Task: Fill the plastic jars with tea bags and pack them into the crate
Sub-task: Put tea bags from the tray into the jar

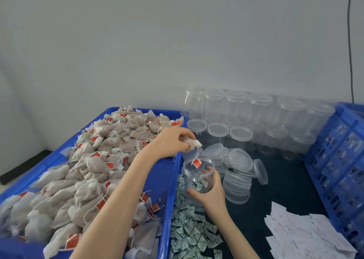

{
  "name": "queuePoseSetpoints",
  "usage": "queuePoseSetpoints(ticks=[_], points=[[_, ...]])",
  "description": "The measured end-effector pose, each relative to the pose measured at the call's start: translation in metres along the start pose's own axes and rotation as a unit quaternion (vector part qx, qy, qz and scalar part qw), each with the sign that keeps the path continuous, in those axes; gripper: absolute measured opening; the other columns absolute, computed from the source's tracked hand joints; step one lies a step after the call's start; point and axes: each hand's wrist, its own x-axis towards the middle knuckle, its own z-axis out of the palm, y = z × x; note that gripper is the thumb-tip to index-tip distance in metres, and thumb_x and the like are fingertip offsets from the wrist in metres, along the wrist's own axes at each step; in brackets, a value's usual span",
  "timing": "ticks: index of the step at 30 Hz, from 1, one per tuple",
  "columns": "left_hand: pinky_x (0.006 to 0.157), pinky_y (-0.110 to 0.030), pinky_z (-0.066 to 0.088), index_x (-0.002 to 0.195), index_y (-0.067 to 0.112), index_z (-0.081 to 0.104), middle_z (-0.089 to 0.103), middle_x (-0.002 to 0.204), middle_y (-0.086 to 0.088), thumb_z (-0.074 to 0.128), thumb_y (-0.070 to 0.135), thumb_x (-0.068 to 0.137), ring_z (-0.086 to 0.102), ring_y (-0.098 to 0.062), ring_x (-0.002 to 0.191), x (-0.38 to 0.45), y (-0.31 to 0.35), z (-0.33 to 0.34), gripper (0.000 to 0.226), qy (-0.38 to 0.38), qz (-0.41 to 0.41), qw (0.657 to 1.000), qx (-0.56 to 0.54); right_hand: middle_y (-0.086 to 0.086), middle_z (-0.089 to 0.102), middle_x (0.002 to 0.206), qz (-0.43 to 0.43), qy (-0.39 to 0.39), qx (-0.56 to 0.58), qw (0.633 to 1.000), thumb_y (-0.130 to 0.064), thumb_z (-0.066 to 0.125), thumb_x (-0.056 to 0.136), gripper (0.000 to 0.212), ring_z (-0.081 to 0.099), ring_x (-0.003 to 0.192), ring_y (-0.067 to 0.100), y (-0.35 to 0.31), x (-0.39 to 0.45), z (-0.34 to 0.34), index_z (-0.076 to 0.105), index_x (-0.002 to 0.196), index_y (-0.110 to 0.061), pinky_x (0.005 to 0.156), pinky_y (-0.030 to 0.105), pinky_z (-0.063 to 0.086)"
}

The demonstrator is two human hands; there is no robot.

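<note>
A: Item one — blue tray [169, 189], left; heaped with tea bags [82, 172], grey-white, red tags. Blue crate [334, 160], far right, jars dimly seen through its slats.

B: Noted. Clear stock?

A: Lidded plastic jars [240, 109], ranked along the wall; loose lids [240, 160] piled in front. Small green-white sachets [189, 233] strewn beside the tray; white paper slips [303, 233] lower right.

B: Hands?

A: Open jar [198, 177] gripped by the right hand [211, 193], fingers curled round its side. One tea bag [194, 143] pinched by the left hand [171, 140] just above the jar mouth — its red tag [196, 163] hung at the rim.
</note>
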Motion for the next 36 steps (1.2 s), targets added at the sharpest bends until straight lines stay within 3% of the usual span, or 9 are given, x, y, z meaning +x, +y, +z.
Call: queuePoseSetpoints(ticks=[3,8,11,13,16,21,25,31,36], points=[[0.062,-0.008,0.037,0.108,0.027,0.067,0.061,0.092,0.01,0.064,0.014,0.082,0.051,-0.003,0.079,0.0,0.006,0.012,0.03,-0.071,0.033,0.996,0.05,-0.022,0.057,0.126,-0.008,0.0,0.001,1.0,-0.019,0.092,0.062,0.088,0.053,0.113,-0.013,-0.003,0.003,0.0,0.042,0.132,-0.037,0.081,0.006,0.045],[0.086,-0.022,0.048,0.121,0.025,0.061,0.065,0.113,0.006,0.069,0.013,0.08,0.059,-0.009,0.101,0.0,0.004,0.02,0.043,-0.15,0.053,0.986,0.047,-0.034,0.06,0.114,-0.024,-0.006,0.009,1.0,-0.025,0.086,0.056,0.083,0.057,0.108,-0.012,-0.011,0.004,0.005,0.043,0.124,-0.043,0.079,0.01,0.049],[0.078,-0.007,0.045,0.12,0.027,0.06,0.065,0.107,0.011,0.072,0.013,0.08,0.059,0.001,0.095,0.003,-0.005,0.017,0.044,-0.146,0.053,0.988,0.009,-0.023,0.059,0.122,-0.02,-0.009,0.02,1.0,-0.034,0.085,0.051,0.091,0.055,0.113,-0.011,-0.016,0.004,0.007,0.041,0.13,-0.039,0.09,0.019,0.049],[0.073,-0.002,0.044,0.117,0.03,0.06,0.065,0.104,0.015,0.073,0.014,0.079,0.059,0.008,0.091,0.005,-0.011,0.014,0.043,-0.142,0.046,0.988,-0.029,-0.023,0.056,0.124,-0.022,-0.01,0.016,1.0,-0.037,0.085,0.05,0.089,0.051,0.112,-0.018,-0.018,0.004,0.007,0.041,0.126,-0.044,0.086,0.011,0.048],[0.076,-0.005,0.046,0.113,0.033,0.06,0.065,0.103,0.019,0.073,0.015,0.081,0.061,0.011,0.092,0.006,-0.018,0.008,0.039,-0.127,0.036,0.987,-0.092,-0.026,0.054,0.122,-0.026,-0.009,0.008,1.0,-0.035,0.085,0.051,0.082,0.046,0.107,-0.027,-0.02,0.005,0.008,0.042,0.12,-0.047,0.077,0.002,0.044],[0.085,-0.014,0.051,0.116,0.024,0.062,0.067,0.107,0.007,0.068,0.008,0.085,0.064,0.002,0.097,0.008,-0.04,-0.007,0.035,-0.043,0.003,0.987,-0.154,-0.023,0.052,0.127,-0.043,-0.015,0.008,0.999,-0.016,0.093,0.059,0.083,0.045,0.112,-0.025,-0.018,0.007,0.008,0.044,0.12,-0.045,0.08,-0.003,0.039],[0.091,-0.027,0.049,0.122,0.015,0.06,0.065,0.116,-0.003,0.062,0.009,0.088,0.061,-0.017,0.106,0.012,-0.078,-0.007,0.035,0.065,-0.137,0.987,0.053,-0.023,0.051,0.131,-0.045,-0.023,-0.001,0.999,-0.01,0.092,0.064,0.084,0.046,0.122,-0.012,-0.013,0.006,0.007,0.043,0.121,-0.046,0.087,0.001,0.04],[0.096,-0.033,0.044,0.135,0.008,0.05,0.055,0.133,-0.01,0.058,0.018,0.094,0.054,-0.026,0.118,0.006,-0.116,0.019,0.043,-0.162,-0.27,0.927,0.202,-0.025,0.05,0.128,-0.044,-0.021,-0.002,0.999,-0.009,0.091,0.064,0.084,0.043,0.119,-0.015,-0.012,0.005,0.008,0.042,0.122,-0.045,0.082,-0.001,0.04],[0.097,-0.034,0.041,0.125,0.011,0.057,0.056,0.131,-0.008,0.051,0.009,0.094,0.053,-0.025,0.121,0.004,-0.125,0.028,0.032,-0.124,-0.291,0.872,0.372,-0.025,0.049,0.127,-0.034,-0.021,0.006,0.999,-0.014,0.092,0.063,0.085,0.045,0.113,-0.017,-0.013,0.002,0.01,0.04,0.121,-0.047,0.081,0.003,0.041]])
